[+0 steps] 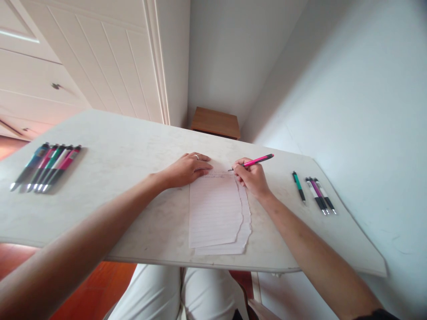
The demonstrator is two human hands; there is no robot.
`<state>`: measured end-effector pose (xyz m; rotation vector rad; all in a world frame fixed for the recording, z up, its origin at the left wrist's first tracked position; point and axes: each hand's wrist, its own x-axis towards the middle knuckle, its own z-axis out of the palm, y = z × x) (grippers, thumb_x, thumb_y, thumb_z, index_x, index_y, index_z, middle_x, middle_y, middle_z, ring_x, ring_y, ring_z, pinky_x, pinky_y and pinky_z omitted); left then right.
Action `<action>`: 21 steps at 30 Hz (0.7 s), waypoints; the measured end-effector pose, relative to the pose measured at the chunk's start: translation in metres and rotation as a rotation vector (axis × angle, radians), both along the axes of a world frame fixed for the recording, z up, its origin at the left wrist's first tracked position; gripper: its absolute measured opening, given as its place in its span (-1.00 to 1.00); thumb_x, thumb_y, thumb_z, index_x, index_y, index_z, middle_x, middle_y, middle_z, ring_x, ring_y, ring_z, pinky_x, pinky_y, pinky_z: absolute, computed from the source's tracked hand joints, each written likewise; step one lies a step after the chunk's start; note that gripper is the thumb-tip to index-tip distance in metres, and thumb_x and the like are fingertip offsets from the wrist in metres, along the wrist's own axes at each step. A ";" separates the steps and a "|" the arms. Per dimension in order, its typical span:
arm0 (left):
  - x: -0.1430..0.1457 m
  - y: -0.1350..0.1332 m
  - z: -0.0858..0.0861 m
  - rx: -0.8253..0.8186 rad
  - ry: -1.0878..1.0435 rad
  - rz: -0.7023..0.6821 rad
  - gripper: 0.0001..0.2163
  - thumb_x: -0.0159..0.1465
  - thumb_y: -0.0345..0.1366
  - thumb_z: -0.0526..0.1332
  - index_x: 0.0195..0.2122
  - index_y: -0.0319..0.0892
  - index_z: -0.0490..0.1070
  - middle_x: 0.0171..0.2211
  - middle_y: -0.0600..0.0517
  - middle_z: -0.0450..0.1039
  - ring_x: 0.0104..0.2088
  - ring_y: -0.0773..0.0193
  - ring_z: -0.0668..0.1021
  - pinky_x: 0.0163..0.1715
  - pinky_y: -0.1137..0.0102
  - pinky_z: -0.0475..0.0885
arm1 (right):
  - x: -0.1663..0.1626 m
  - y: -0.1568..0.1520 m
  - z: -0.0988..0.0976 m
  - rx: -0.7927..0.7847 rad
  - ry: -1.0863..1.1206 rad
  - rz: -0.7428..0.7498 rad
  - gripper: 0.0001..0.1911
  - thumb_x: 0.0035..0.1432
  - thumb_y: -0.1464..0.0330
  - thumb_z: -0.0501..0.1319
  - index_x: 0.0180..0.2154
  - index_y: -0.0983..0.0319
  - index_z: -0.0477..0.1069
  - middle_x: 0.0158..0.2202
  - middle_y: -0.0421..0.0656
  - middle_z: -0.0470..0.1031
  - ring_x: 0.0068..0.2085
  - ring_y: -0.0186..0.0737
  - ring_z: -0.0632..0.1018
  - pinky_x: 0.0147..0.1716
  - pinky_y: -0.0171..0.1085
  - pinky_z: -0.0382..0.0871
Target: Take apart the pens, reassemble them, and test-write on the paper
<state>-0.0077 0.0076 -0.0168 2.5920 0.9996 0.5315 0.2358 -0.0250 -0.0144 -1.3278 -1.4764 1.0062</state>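
My right hand [251, 177] is closed around a pink pen [257, 160], its tip touching the top edge of a lined sheet of paper [213, 209]. Faint writing shows along that top line. My left hand [187, 169] lies flat, fingers stretched out, on the upper left corner of the sheet, with a ring on one finger. The sheet rests on other torn-edged sheets [246, 222] on the white table [126, 155].
Several pens [46, 166] lie side by side at the table's far left. On the right lie a green pen [299, 187] and two more pens [320, 195]. A blue wall runs along the right, white panelled doors behind, and a small wooden stand [216, 122] beyond the table.
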 end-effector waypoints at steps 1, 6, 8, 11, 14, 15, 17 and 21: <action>0.000 0.000 0.000 -0.002 -0.001 0.000 -0.70 0.37 -0.23 0.05 -0.01 -0.07 0.53 0.14 -0.06 0.43 0.14 0.10 0.43 0.18 0.15 0.26 | 0.000 0.001 0.000 -0.017 0.069 -0.006 -0.71 0.06 0.14 0.27 -0.40 0.24 0.41 -0.56 -0.25 0.38 -0.62 -0.41 0.35 -0.71 -0.42 0.14; -0.001 0.000 0.001 -0.003 -0.004 -0.001 -0.69 0.37 -0.23 0.04 -0.01 -0.08 0.53 0.15 -0.07 0.43 0.14 0.10 0.43 0.19 0.14 0.26 | 0.001 0.005 0.006 0.020 0.311 -0.003 -0.62 0.13 0.03 0.18 -0.35 0.24 0.44 -0.46 -0.17 0.42 -0.47 -0.34 0.46 -0.50 -0.36 0.38; -0.001 0.000 0.001 -0.007 -0.006 -0.004 -0.68 0.37 -0.22 0.04 0.00 -0.08 0.53 0.14 -0.07 0.43 0.14 0.10 0.43 0.18 0.13 0.26 | 0.001 0.006 0.008 0.008 0.361 0.010 -0.67 0.12 0.08 0.21 -0.33 0.22 0.43 -0.43 -0.18 0.44 -0.44 -0.32 0.47 -0.44 -0.33 0.42; -0.002 0.000 0.001 -0.006 -0.012 -0.005 -0.68 0.38 -0.19 0.04 0.01 -0.09 0.53 0.14 -0.08 0.43 0.14 0.09 0.44 0.18 0.13 0.27 | 0.001 0.004 0.011 -0.074 0.448 0.102 -0.72 0.06 0.18 0.30 -0.26 0.23 0.43 -0.43 -0.22 0.46 -0.45 -0.35 0.49 -0.43 -0.34 0.42; -0.002 0.000 0.000 0.001 -0.011 -0.001 -0.67 0.38 -0.17 0.03 0.02 -0.08 0.52 0.15 -0.08 0.42 0.14 0.09 0.43 0.18 0.14 0.27 | -0.001 0.000 0.012 -0.152 0.491 0.215 -0.59 -0.02 0.28 0.39 -0.12 0.23 0.38 -0.35 -0.21 0.54 -0.39 -0.32 0.56 -0.40 -0.34 0.45; -0.002 0.000 0.000 0.004 -0.011 -0.003 -0.67 0.39 -0.17 0.03 0.02 -0.09 0.52 0.15 -0.09 0.42 0.14 0.09 0.43 0.17 0.14 0.27 | -0.002 -0.001 0.013 -0.167 0.494 0.235 -0.53 -0.04 0.30 0.41 -0.08 0.23 0.35 -0.33 -0.20 0.56 -0.37 -0.30 0.58 -0.37 -0.33 0.46; -0.002 0.000 0.000 0.008 -0.012 -0.008 -0.66 0.39 -0.17 0.03 0.02 -0.10 0.52 0.15 -0.10 0.42 0.14 0.08 0.43 0.17 0.13 0.28 | -0.002 -0.003 0.014 -0.188 0.497 0.246 -0.43 -0.06 0.31 0.43 -0.02 0.22 0.29 -0.33 -0.20 0.57 -0.37 -0.27 0.60 -0.33 -0.29 0.50; -0.002 0.000 0.000 0.005 -0.025 -0.010 -0.66 0.39 -0.16 0.03 0.01 -0.08 0.53 0.14 -0.09 0.43 0.13 0.07 0.44 0.17 0.12 0.29 | 0.000 -0.001 0.015 -0.185 0.518 0.200 -0.33 -0.08 0.31 0.45 0.03 0.20 0.20 -0.35 -0.22 0.58 -0.38 -0.27 0.61 -0.29 -0.25 0.53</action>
